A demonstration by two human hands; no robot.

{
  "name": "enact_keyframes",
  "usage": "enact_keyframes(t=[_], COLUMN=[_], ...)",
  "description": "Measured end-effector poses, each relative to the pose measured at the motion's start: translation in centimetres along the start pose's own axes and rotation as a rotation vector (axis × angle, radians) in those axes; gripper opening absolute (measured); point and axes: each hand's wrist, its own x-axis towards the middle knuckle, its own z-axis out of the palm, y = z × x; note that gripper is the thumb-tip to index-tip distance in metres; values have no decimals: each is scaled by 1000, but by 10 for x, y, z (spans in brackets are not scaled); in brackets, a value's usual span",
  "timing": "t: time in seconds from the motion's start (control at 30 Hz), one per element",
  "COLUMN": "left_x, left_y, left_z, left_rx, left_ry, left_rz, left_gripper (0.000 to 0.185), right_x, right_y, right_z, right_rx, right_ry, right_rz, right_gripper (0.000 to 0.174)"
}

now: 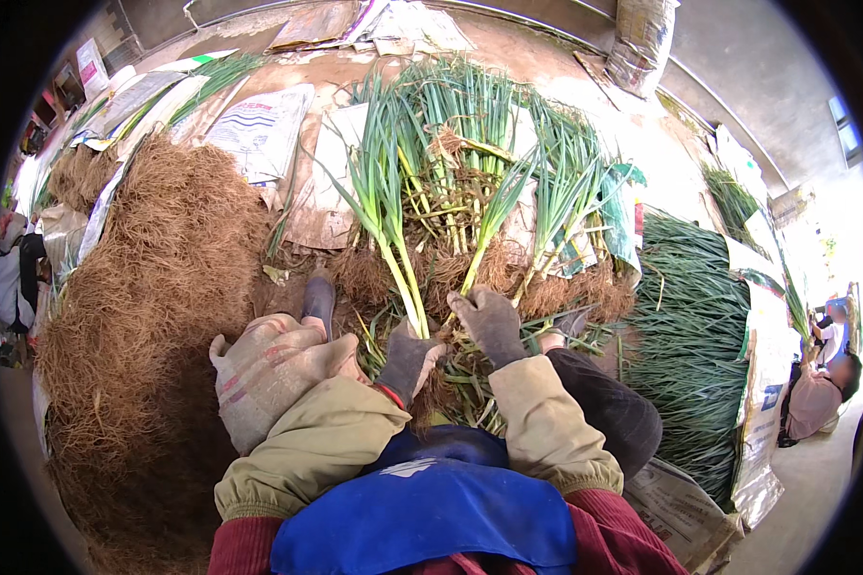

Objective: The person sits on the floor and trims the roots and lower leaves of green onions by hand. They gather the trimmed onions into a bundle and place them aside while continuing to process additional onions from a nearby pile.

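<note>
My left hand [408, 363], in a dark glove, is closed around the lower ends of a few long green onions [405, 277]. Their green leaves point away from me, and brown roots hang below the hand. My right hand [490, 325], gloved too, pinches the pale lower stem of another green onion [483, 248], just right of the left hand. Beyond both hands lies a loose heap of green onions [467, 129] with tangled brown roots [363, 277] on the near side. Stripped leaves and trimmings [467, 377] litter the ground beneath my hands.
To my left rises a large stack of green onions, root ends [165, 302] showing. Another stack on the right shows its green leaves [690, 352], edged by a woven sack [762, 402]. A sack cloth [280, 374] covers my left knee. Two people [816, 402] are at far right.
</note>
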Motion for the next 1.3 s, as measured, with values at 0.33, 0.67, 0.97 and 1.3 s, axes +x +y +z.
enact_keyframes(t=[0.33, 0.67, 0.97, 1.3], left_x=[-3, -11, 17, 17], left_y=[24, 45, 22, 17], left_z=[-8, 4, -9, -25], left_rx=[-145, -312, -31, -257], left_ry=[-139, -347, -118, -178], left_rz=[-78, -80, -192, -340], left_gripper=[25, 38, 16, 23], right_x=[-54, -25, -72, -71], right_y=[41, 13, -33, -7], right_z=[7, 21, 14, -6], right_rx=[-72, 1190, -210, 155], right_ry=[-730, -386, -183, -482], right_rz=[-74, -32, -134, -239], right_gripper=[20, 31, 33, 41])
